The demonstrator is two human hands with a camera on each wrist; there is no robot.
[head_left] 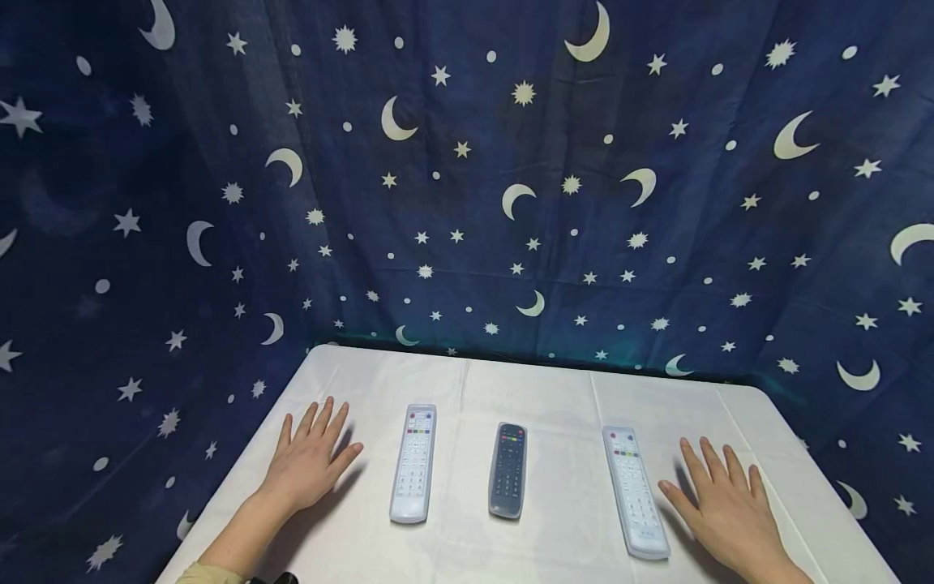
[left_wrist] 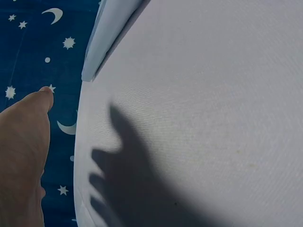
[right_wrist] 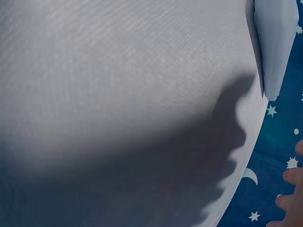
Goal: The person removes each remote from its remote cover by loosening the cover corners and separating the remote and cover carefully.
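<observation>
Three remote controls lie apart in a row on the white-covered table. A white remote (head_left: 413, 464) is at the left, a smaller dark grey remote (head_left: 507, 470) in the middle, and another white remote (head_left: 636, 492) at the right, slightly turned. My left hand (head_left: 305, 464) hovers left of the first white remote, palm down with fingers spread, holding nothing. To the right of the other white remote, my right hand (head_left: 726, 511) is likewise spread and bare, its thumb close to that remote. Each wrist view shows part of a white remote's side, the left one (left_wrist: 109, 35) and the right one (right_wrist: 276, 45).
The white tablecloth (head_left: 467, 551) has fold creases and carries the hands' shadows. A dark blue curtain (head_left: 481, 235) with moons and stars hangs behind the table and along its left side. A small black object (head_left: 286, 577) shows at the bottom edge near the left sleeve.
</observation>
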